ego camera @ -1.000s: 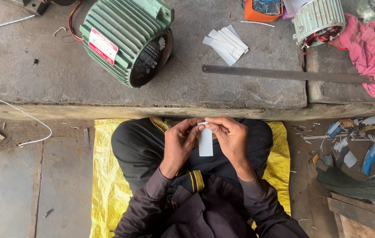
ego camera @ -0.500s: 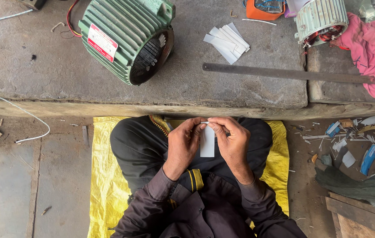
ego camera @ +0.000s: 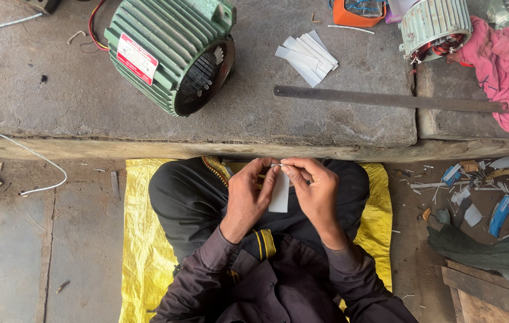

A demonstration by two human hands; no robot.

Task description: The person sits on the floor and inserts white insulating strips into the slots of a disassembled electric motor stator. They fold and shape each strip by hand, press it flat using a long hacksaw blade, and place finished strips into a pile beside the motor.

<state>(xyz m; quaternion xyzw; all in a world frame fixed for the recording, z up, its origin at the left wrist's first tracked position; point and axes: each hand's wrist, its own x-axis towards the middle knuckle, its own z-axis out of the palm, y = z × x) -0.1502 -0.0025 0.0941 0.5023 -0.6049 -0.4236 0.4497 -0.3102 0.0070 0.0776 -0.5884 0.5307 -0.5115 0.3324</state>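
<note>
white paper strip (ego camera: 279,191), green ribbed motor housing (ego camera: 164,51) with red and white label (ego camera: 137,58), white paper strips (ego camera: 307,55) on grey stone slab (ego camera: 254,119), yellow woven mat (ego camera: 141,239), pink cloth (ego camera: 505,69), pale green stator (ego camera: 435,24) with reddish copper windings, dark brown sleeves, black trousers

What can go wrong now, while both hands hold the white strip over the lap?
1. The left hand and right hand pinch only the top of the strip; it may bend or slip down onto the yellow mat.
2. The green motor lies on its round side on the slab, near the edge; a knock might roll it toward the knees.
</note>
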